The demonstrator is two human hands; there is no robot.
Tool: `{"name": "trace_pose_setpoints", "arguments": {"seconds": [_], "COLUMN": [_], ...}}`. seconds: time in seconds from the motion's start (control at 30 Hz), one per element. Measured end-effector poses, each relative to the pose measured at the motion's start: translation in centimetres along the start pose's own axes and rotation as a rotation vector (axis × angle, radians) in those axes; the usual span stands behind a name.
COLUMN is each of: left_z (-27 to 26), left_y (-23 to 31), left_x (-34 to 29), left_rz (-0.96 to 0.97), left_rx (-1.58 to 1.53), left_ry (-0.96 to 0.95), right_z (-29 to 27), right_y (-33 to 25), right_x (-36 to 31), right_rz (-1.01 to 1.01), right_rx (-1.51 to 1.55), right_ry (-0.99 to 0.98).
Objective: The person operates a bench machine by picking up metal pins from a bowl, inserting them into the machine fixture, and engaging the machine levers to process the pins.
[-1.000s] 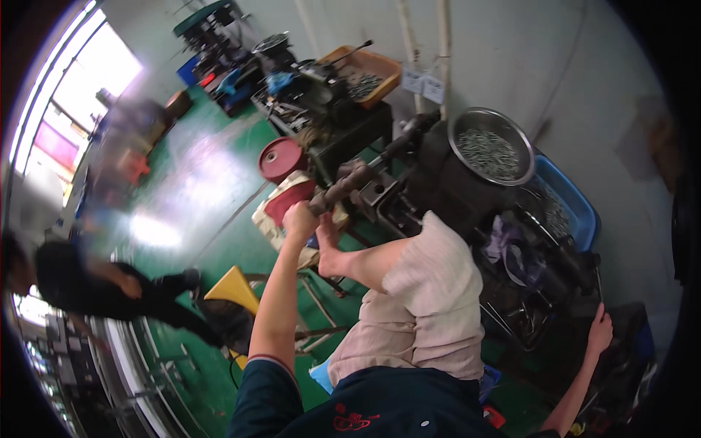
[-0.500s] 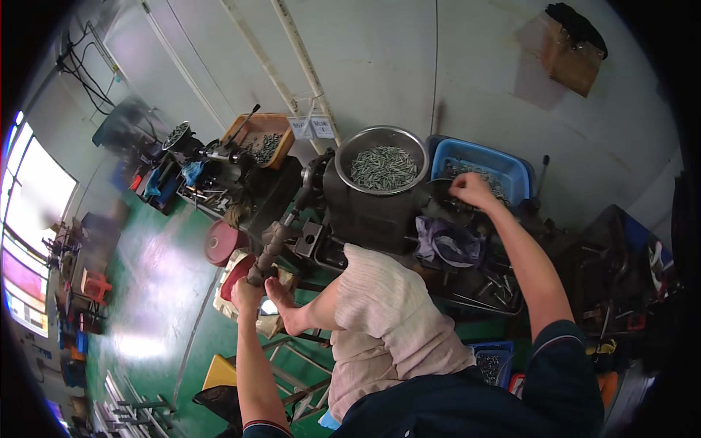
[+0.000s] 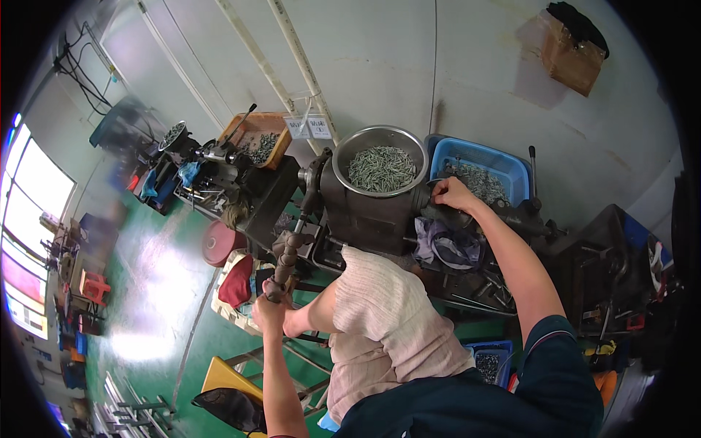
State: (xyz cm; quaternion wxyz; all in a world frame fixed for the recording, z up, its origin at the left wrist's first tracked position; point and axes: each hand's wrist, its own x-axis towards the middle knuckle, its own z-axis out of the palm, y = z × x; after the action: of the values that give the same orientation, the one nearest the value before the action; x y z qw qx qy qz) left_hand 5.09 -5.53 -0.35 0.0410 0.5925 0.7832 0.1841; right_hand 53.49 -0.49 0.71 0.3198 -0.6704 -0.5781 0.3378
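Observation:
My left hand [image 3: 268,312] is closed around the end of a dark metal lever handle [image 3: 285,259] that runs up to a dark machine [image 3: 369,215]. On top of the machine sits a round steel bowl [image 3: 380,168] full of small metal pins. My right hand [image 3: 453,193] rests on the machine's right side, just beside the bowl and in front of a blue bin [image 3: 485,169] holding more pins. What its fingers hold is hidden. My raised knee in light trousers [image 3: 383,306] is between my arms.
A crumpled cloth [image 3: 447,247] lies under my right arm. An orange tray of parts [image 3: 261,139] and another machine [image 3: 193,157] stand at the left. A red round stool [image 3: 221,242], a yellow funnel [image 3: 220,376], and a small blue bin [image 3: 487,360] sit on the green floor.
The view swung from the floor at the left up to the machine. My right hand rose from low at my side to the machine beside the bowl. My left hand kept the lever.

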Motion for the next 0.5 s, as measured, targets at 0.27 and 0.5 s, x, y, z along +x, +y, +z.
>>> {"name": "trace_pose_setpoints", "arguments": {"seconds": [0.27,0.5], "left_z": [0.3,1.2], "left_y": [-0.3,-1.4], "left_x": [-1.0,-0.6], "left_rz": [0.092,0.063], "left_rx": [0.033,0.039], "left_ry": [-0.049,-0.048], "right_z": [-2.3,-2.4], "right_y": [-2.7,-10.4], "right_x": [-0.6,0.3], "right_rz": [0.161,-0.373], "right_rx": [-0.350,-0.782], "right_ry": [0.098,0.873]}}
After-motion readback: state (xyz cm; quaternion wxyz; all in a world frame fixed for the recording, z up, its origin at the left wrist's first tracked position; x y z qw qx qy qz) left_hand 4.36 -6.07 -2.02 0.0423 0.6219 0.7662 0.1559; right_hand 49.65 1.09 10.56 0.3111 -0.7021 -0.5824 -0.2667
